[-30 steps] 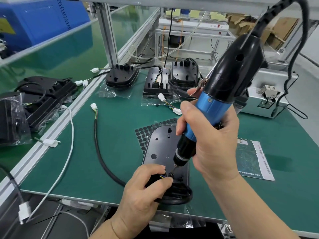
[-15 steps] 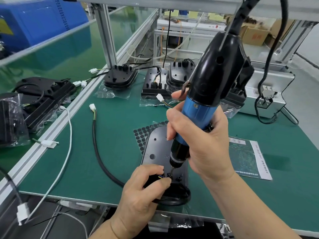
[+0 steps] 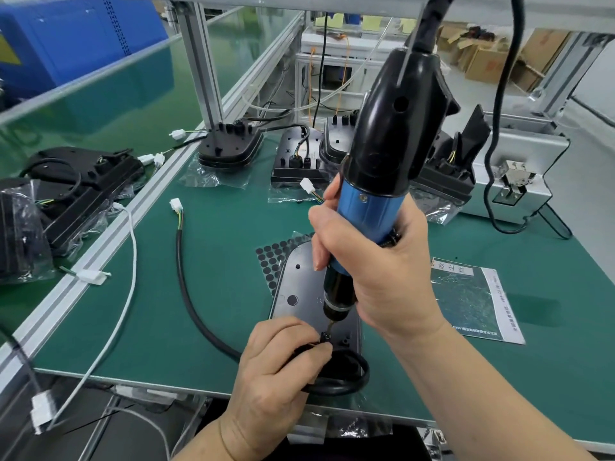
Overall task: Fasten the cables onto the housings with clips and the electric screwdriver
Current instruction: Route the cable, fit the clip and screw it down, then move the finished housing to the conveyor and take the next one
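**Screwdriver bit on the clip, both hands gripping**

The right hand (image 3: pixel 376 261) is wrapped tightly round the blue barrel of the electric screwdriver (image 3: pixel 382 168), fingers curled fully about it and the thumb lying along the near side. The tool stands almost upright, leaning a little to the right at its black top. Its bit comes down on a small black clip (image 3: pixel 325 336) at the near end of the housing (image 3: pixel 299 287).

The left hand (image 3: pixel 276 367) is closed too. Its thumb and forefinger pinch the cable (image 3: pixel 186 294) just beside the clip, holding it down against the housing, and the other fingers are curled beneath.

The housing lies flat on the green surface (image 3: pixel 233 227), close to the near edge and about midway along it. The cable runs from a white connector (image 3: pixel 175 205) toward the near edge, passes under the left hand and loops round the housing's near end.

A sheet of round black pads (image 3: pixel 271 257) shows from under the housing's far left corner. A bagged leaflet (image 3: pixel 472 301) lies to the right, and more housings (image 3: pixel 229 148) stand along the far edge.
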{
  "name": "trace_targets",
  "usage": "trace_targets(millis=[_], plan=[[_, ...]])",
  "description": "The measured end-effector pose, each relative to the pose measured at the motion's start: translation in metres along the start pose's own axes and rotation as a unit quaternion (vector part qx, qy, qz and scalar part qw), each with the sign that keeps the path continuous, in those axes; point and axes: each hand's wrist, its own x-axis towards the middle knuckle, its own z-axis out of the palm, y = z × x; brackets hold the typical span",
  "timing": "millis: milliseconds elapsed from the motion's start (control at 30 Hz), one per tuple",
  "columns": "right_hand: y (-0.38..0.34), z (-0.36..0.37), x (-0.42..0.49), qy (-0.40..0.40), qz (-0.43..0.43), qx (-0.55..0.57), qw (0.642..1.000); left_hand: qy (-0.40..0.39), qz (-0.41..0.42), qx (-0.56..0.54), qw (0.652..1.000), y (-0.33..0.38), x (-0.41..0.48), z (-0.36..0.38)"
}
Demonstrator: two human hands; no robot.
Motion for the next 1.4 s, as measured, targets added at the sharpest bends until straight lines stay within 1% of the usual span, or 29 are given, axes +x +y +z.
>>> trace_targets(millis=[200, 400, 633, 833, 1067, 1167, 1267, 1333, 1400], plan=[[0.001, -0.002, 0.000, -0.029, 0.016, 0.010, 0.999, -0.010, -0.008, 0.001, 1.000, 0.001, -0.001, 0.000], [-0.001, 0.000, -0.005, -0.068, 0.010, 0.006, 0.998, -0.013, -0.005, 0.007, 1.000, 0.000, 0.000, -0.001], [-0.001, 0.000, -0.007, -0.065, 0.009, 0.006, 0.998, -0.020, -0.018, -0.026, 0.999, 0.003, 0.003, -0.005], [0.003, -0.005, -0.002, -0.032, 0.023, 0.029, 0.999, -0.015, -0.031, -0.016, 0.999, 0.005, 0.001, -0.003], [0.000, -0.009, -0.003, -0.061, 0.006, 0.027, 0.998, -0.014, -0.039, -0.017, 0.999, 0.004, 0.002, -0.003], [-0.009, -0.011, -0.001, -0.030, -0.015, 0.042, 0.999, -0.014, -0.044, -0.028, 0.999, 0.004, 0.002, -0.004], [-0.028, -0.029, 0.010, 0.034, -0.020, 0.030, 0.999, -0.017, -0.045, -0.040, 0.998, 0.004, 0.004, -0.005], [-0.037, -0.054, 0.019, 0.098, 0.019, -0.006, 0.995, -0.021, -0.060, -0.056, 0.996, 0.004, 0.004, -0.009], [-0.037, -0.090, 0.027, 0.173, 0.067, -0.068, 0.980, -0.028, -0.105, -0.084, 0.991, 0.005, 0.006, -0.016]])
